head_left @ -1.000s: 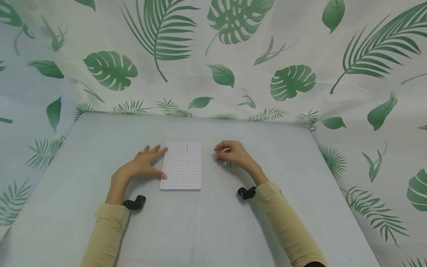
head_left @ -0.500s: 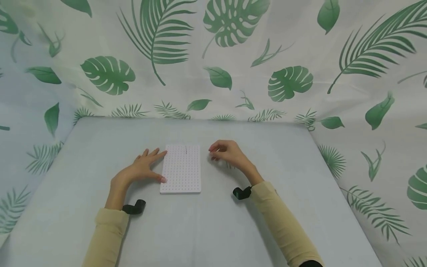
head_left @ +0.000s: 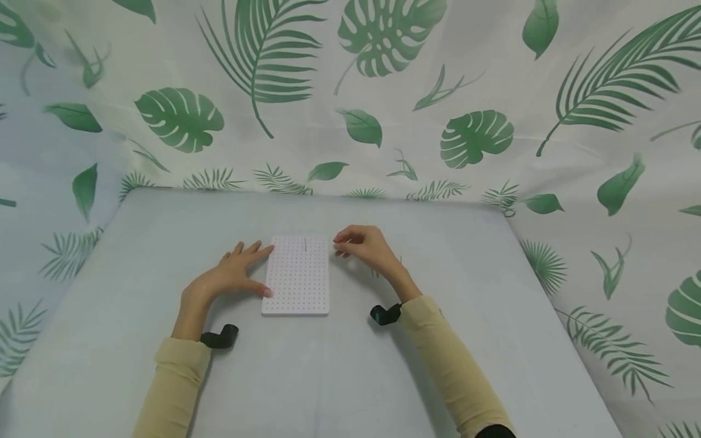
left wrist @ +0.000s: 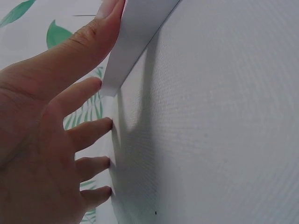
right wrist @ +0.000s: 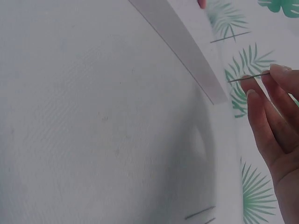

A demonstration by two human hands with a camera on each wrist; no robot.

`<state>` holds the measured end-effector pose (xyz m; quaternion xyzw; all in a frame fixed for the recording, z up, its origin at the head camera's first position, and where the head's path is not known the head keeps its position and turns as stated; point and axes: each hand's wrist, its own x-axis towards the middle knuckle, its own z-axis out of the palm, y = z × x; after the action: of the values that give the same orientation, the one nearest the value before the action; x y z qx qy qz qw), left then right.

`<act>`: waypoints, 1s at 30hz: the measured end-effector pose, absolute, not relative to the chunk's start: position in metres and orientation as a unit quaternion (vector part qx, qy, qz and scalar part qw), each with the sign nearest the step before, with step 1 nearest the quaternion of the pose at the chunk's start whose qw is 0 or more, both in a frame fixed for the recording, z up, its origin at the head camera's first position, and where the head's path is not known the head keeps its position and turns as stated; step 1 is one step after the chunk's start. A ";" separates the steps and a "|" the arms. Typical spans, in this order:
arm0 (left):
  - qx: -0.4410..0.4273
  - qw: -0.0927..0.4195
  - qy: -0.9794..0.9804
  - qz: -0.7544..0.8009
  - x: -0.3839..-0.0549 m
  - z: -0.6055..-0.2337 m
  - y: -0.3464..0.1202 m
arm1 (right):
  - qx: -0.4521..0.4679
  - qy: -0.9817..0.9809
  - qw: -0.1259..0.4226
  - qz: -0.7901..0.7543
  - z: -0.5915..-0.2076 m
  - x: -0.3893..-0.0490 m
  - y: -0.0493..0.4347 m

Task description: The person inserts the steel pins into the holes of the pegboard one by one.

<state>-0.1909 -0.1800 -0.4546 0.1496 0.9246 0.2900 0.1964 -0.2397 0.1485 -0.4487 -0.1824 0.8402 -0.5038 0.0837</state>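
A white pegboard (head_left: 296,280) with rows of small holes lies on the table. One thin dark pin (head_left: 305,244) stands upright near its far end. My left hand (head_left: 232,272) has its fingers spread, with index fingertip and thumb against the board's left edge; the other fingertips rest on the table in the left wrist view. Just off the board's far right corner, my right hand (head_left: 367,248) pinches another thin metal pin (right wrist: 240,79) between thumb and fingertips. In the right wrist view this pin points toward the board, clear of it.
Several more thin pins (head_left: 375,273) stand up from the table beneath the right wrist, partly covered by it. Black wrist cameras (head_left: 220,336) sit on both wrists. A leaf-printed cloth (head_left: 361,125) hangs behind the table's far edge (head_left: 328,195).
My right hand has moved left to the board's far right corner with the pin, uncovering more of the pins under the wrist. The left hand and the board have stayed put.
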 end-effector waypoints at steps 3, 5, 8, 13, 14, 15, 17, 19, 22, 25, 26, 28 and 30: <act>0.153 0.193 0.926 0.288 -0.192 -0.456 -0.181 | -0.187 0.837 0.075 -0.508 -0.451 -0.241 0.144; 0.154 0.191 0.926 0.287 -0.193 -0.458 -0.182 | -0.188 0.838 0.072 -0.507 -0.452 -0.241 0.141; 0.153 0.191 0.926 0.287 -0.193 -0.460 -0.181 | -0.185 0.834 0.072 -0.514 -0.452 -0.242 0.137; 0.149 0.192 0.927 0.285 -0.193 -0.460 -0.180 | -0.189 0.823 0.070 -0.530 -0.452 -0.243 0.130; 0.149 0.192 0.928 0.284 -0.193 -0.460 -0.180 | -0.191 0.822 0.069 -0.532 -0.452 -0.243 0.129; 0.149 0.192 0.928 0.283 -0.193 -0.459 -0.180 | -0.193 0.821 0.068 -0.534 -0.453 -0.244 0.127; 0.149 0.191 0.927 0.285 -0.193 -0.457 -0.180 | -0.195 0.819 0.065 -0.535 -0.453 -0.245 0.125; 0.149 0.191 0.927 0.288 -0.193 -0.456 -0.180 | -0.195 0.820 0.062 -0.535 -0.454 -0.247 0.123; 0.151 0.192 0.925 0.290 -0.193 -0.457 -0.181 | -0.192 0.822 0.061 -0.533 -0.454 -0.248 0.119; 0.149 0.193 0.926 0.289 -0.193 -0.459 -0.182 | -0.192 0.818 0.063 -0.538 -0.455 -0.250 0.116; 0.149 0.194 0.926 0.289 -0.193 -0.460 -0.182 | -0.192 0.817 0.064 -0.540 -0.456 -0.251 0.115; 0.150 0.194 0.926 0.288 -0.193 -0.460 -0.182 | -0.190 0.817 0.064 -0.541 -0.458 -0.251 0.112; 0.152 0.193 0.926 0.288 -0.194 -0.460 -0.182 | -0.189 0.818 0.063 -0.540 -0.459 -0.252 0.110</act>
<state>-0.1937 -0.1825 -0.4605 0.1525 0.9256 0.2877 0.1928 -0.2521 0.1104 -0.4588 -0.1894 0.8177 -0.5400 0.0628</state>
